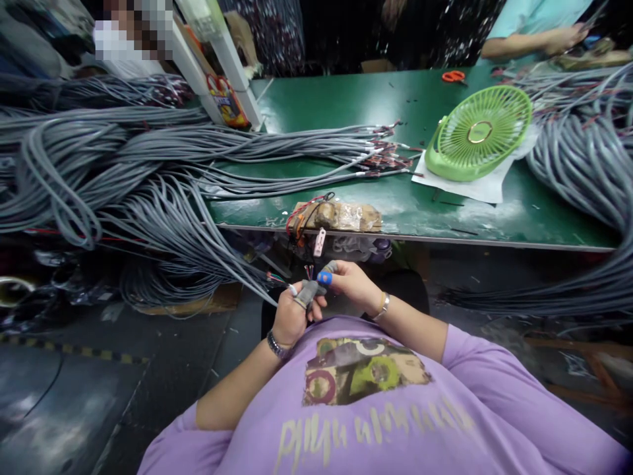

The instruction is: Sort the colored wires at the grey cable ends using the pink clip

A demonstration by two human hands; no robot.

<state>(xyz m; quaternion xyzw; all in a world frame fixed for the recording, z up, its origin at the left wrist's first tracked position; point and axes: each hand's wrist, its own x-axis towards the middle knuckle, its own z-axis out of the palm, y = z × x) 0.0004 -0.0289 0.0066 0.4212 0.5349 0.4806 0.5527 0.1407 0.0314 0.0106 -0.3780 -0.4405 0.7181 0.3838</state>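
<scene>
Left hand [291, 316]: fingers curled on slim grey plastic-sheathed cable [264, 292], thin multicoloured wires [309, 270] just beyond them, near side of glossy green bench [306, 102]. Right hand [353, 285]: fingers bent in beside wires; can't tell if pinching any. On bench: grey cable bundles [247, 142], round lime-green plastic fan [482, 137]. Beyond bench: co-worker, teal sleeve [519, 16]. Below bench: dark floor [168, 363].

1. We can't tell which grip, the left hand's [291, 318] or the right hand's [352, 285], pinches the thin wires [309, 271]; they are too small, and fingers cover their lower ends.
2. We lose the gray cables [59, 158] at the left edge and the right-hand bundle [576, 165] at the right edge.
3. We see a co-worker's arm [524, 46], but the top edge cuts off the head and blur hides what's held.
4. We can't read the shirt's lettering [346, 432].
</scene>
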